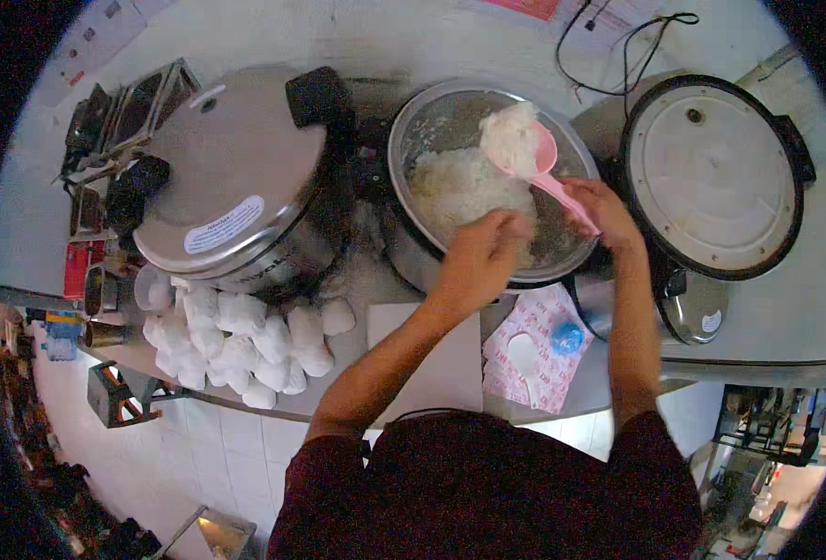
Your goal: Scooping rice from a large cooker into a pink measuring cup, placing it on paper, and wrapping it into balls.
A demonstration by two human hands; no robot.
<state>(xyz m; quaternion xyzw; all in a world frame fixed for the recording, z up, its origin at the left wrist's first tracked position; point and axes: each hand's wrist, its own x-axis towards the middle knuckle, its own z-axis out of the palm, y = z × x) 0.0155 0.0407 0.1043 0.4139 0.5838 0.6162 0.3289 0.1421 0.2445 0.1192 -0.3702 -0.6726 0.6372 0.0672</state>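
Note:
A pink plastic scoop (544, 150) is gripped by its handle in my right hand (598, 210). Its bowl carries a clump of cooked rice (511, 136) and is over the metal inner pot (400, 140) of a rice cooker. Inside the pot, more cooked rice (455, 182) is heaped towards the left, while grains cling to the wall. My left hand (490, 245) is above the near part of the pot, fingers bent and blurred; whether anything is in it cannot be made out.
A lidded steel rice cooker (245, 168) stands left, behind piled white wrapped packets (238, 336). Nearer me are a white sheet (423, 350) and patterned papers (553, 315) bearing a white rice paddle (525, 357) and blue round object (567, 338). A raised lid (714, 175) is right.

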